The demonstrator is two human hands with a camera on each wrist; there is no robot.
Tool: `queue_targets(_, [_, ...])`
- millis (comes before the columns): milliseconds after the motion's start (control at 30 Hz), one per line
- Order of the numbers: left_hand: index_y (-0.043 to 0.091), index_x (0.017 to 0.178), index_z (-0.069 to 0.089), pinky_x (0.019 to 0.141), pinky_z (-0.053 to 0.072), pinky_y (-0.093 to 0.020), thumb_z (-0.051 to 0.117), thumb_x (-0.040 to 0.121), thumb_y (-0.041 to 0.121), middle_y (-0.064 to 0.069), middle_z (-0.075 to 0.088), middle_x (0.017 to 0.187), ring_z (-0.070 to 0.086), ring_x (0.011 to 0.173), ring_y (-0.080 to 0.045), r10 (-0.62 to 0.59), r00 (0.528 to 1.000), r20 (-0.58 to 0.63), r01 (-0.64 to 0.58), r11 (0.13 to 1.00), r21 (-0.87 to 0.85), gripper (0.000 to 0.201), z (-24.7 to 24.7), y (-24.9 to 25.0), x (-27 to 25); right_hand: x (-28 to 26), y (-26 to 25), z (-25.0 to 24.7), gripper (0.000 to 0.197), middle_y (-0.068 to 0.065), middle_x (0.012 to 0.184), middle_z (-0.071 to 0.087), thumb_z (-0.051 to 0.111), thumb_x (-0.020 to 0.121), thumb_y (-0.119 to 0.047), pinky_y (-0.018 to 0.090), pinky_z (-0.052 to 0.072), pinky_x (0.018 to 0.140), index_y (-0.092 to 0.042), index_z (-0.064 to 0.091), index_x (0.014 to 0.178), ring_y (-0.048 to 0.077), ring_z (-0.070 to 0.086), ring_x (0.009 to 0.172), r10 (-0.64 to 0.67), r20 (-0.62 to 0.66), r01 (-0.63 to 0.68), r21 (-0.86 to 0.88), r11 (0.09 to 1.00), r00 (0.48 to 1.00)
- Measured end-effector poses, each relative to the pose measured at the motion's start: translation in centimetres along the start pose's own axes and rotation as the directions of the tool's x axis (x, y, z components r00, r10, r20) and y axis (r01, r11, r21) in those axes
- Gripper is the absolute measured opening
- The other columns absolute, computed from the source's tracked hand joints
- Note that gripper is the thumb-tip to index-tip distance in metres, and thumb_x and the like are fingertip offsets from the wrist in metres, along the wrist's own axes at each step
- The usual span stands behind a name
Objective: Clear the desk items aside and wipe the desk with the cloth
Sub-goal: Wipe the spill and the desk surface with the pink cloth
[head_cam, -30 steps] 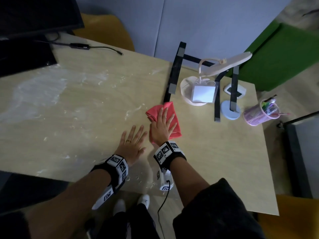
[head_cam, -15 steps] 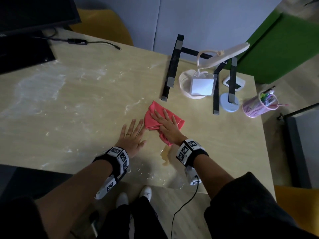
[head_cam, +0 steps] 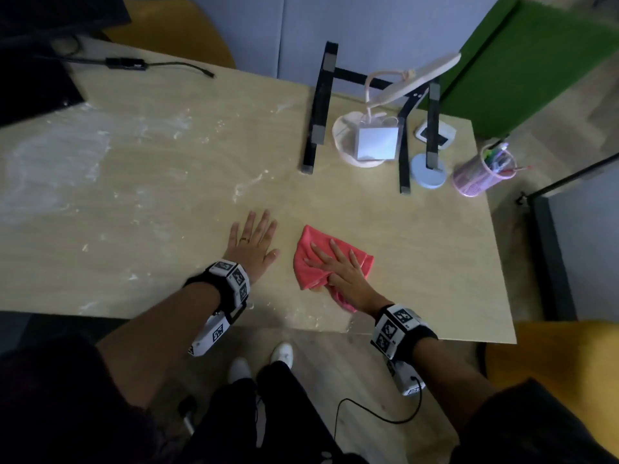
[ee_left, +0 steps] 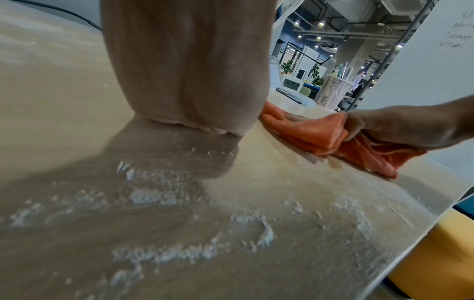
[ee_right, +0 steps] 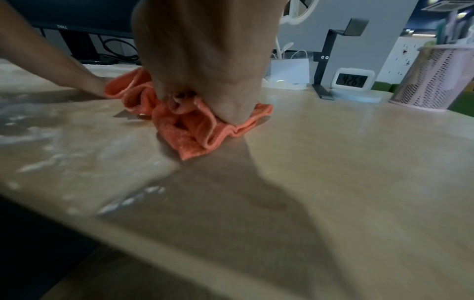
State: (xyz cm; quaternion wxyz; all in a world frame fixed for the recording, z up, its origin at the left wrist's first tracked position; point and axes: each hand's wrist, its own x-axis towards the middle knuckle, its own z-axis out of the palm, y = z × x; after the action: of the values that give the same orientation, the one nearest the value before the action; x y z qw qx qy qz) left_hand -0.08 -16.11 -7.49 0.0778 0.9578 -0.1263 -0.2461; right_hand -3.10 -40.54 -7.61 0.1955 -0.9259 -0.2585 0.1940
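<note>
A coral-red cloth (head_cam: 310, 262) lies bunched on the pale wooden desk (head_cam: 167, 212) near its front edge. My right hand (head_cam: 338, 266) presses flat on the cloth with its fingers spread and straight; folds of the cloth (ee_right: 189, 132) stick out under the heel of the palm. My left hand (head_cam: 253, 242) rests flat on the bare desk just left of the cloth, fingers straight, holding nothing. White powdery smears (head_cam: 50, 155) cover the left and front of the desk, and clumps of the same powder (ee_left: 159, 194) lie by the left wrist.
At the back right stand a black laptop stand (head_cam: 318, 108), a white desk lamp (head_cam: 415, 78), a small white paper bag (head_cam: 376, 144), a digital clock (ee_right: 351, 80) and a pink mesh pen cup (head_cam: 479, 175). A monitor (head_cam: 40, 15) and a cable (head_cam: 140, 63) sit at the back left.
My right hand has dragged the cloth from just below the laptop stand toward the front edge and to the right. The left hand has stayed flat on the desk.
</note>
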Motion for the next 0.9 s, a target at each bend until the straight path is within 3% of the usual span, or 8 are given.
queue_targets(200, [0.021, 0.149, -0.015, 0.116, -0.009, -0.049, 0.017, 0.100, 0.044, 0.001, -0.028, 0.155, -0.026, 0.143, -0.024, 0.000, 1.000, 0.011, 0.000, 1.000, -0.001, 0.062, -0.2, 0.0, -0.1, -2.6, -0.9, 1.7, 0.051, -0.018, 0.153, -0.003, 0.005, 0.089, -0.045, 0.046, -0.019, 0.109, -0.044, 0.017, 0.139, 0.016, -0.017, 0.143, 0.069, -0.001, -0.069, 0.076, 0.995, 0.998])
queue_targets(333, [0.021, 0.149, -0.013, 0.116, -0.008, -0.049, 0.017, 0.100, 0.045, 0.001, -0.027, 0.155, -0.024, 0.144, -0.025, 0.009, 1.000, 0.011, -0.009, 1.000, 0.013, 0.063, -0.3, -0.2, -0.2, -3.3, -1.9, 1.7, 0.052, -0.017, 0.151, -0.004, 0.004, 0.087, -0.043, 0.049, -0.016, 0.111, -0.043, 0.012, 0.138, 0.016, -0.017, 0.142, 0.119, -0.010, -0.118, 0.095, 0.988, 0.993])
queue_targets(467, [0.021, 0.149, -0.012, 0.116, -0.008, -0.049, 0.019, 0.100, 0.044, 0.002, -0.026, 0.156, -0.023, 0.144, -0.024, 0.012, 1.000, 0.028, -0.012, 1.000, 0.007, 0.063, -0.4, -0.3, -0.3, -4.4, -3.3, 2.2, 0.061, -0.016, 0.151, -0.003, 0.000, 0.085, -0.045, 0.050, -0.016, 0.111, -0.036, 0.018, 0.143, 0.015, -0.017, 0.141, 0.184, -0.047, -0.176, 0.132, 0.975, 0.982])
queue_targets(600, [0.020, 0.150, -0.010, 0.117, -0.006, -0.049, 0.021, 0.100, 0.042, 0.002, -0.025, 0.156, -0.021, 0.145, -0.025, 0.039, 0.998, 0.055, -0.038, 0.999, -0.018, 0.062, -1.1, -0.4, -0.5, -5.5, -5.6, 3.4, 0.052, -0.021, 0.149, 0.001, 0.011, 0.091, -0.032, 0.052, -0.017, 0.113, -0.040, 0.025, 0.141, 0.018, -0.014, 0.144, 0.313, -0.079, -0.279, 0.288, 0.916, 0.946])
queue_targets(667, [0.018, 0.150, -0.009, 0.117, -0.005, -0.048, 0.019, 0.101, 0.040, 0.001, -0.023, 0.157, -0.019, 0.145, -0.024, 0.065, 0.997, 0.051, -0.062, 0.997, -0.054, 0.061, -1.5, -0.6, -1.1, -5.9, -7.0, 3.7, 0.051, -0.022, 0.148, 0.005, 0.011, 0.091, -0.034, 0.051, -0.018, 0.112, -0.041, 0.028, 0.138, 0.019, -0.013, 0.145, 0.372, -0.112, -0.301, 0.402, 0.865, 0.921])
queue_targets(767, [0.017, 0.150, -0.009, 0.118, -0.003, -0.048, 0.018, 0.101, 0.039, -0.001, -0.021, 0.157, -0.017, 0.145, -0.025, 0.095, 0.993, -0.062, -0.098, 0.994, -0.046, 0.061, -1.5, -1.4, -2.8, -6.4, -8.6, 2.7, 0.057, -0.015, 0.146, 0.003, 0.009, 0.094, -0.043, 0.050, -0.016, 0.112, -0.023, 0.035, 0.141, 0.022, -0.010, 0.143, 0.434, -0.112, -0.328, 0.496, 0.804, 0.894])
queue_targets(867, [0.016, 0.149, -0.011, 0.118, -0.004, -0.050, 0.017, 0.101, 0.040, -0.002, -0.023, 0.157, -0.021, 0.144, -0.025, 0.101, 0.982, -0.158, -0.104, 0.994, -0.011, 0.061, -0.7, -3.4, -5.3, -7.1, -8.6, 1.9, 0.036, 0.009, 0.156, 0.011, 0.013, 0.101, -0.033, 0.061, 0.005, 0.115, -0.047, 0.022, 0.133, 0.030, 0.017, 0.140, 0.524, -0.067, -0.348, 0.675, 0.651, 0.849])
queue_targets(900, [0.016, 0.149, -0.012, 0.117, -0.005, -0.050, 0.016, 0.100, 0.042, -0.001, -0.025, 0.156, -0.023, 0.143, -0.024, 0.097, 0.982, -0.163, -0.099, 0.995, -0.007, 0.062, -0.3, -4.2, -6.1, -7.3, -8.5, 1.9, 0.036, 0.013, 0.156, 0.013, 0.014, 0.100, -0.035, 0.061, 0.005, 0.115, -0.048, 0.017, 0.133, 0.033, 0.014, 0.142, 0.547, -0.072, -0.359, 0.682, 0.638, 0.834])
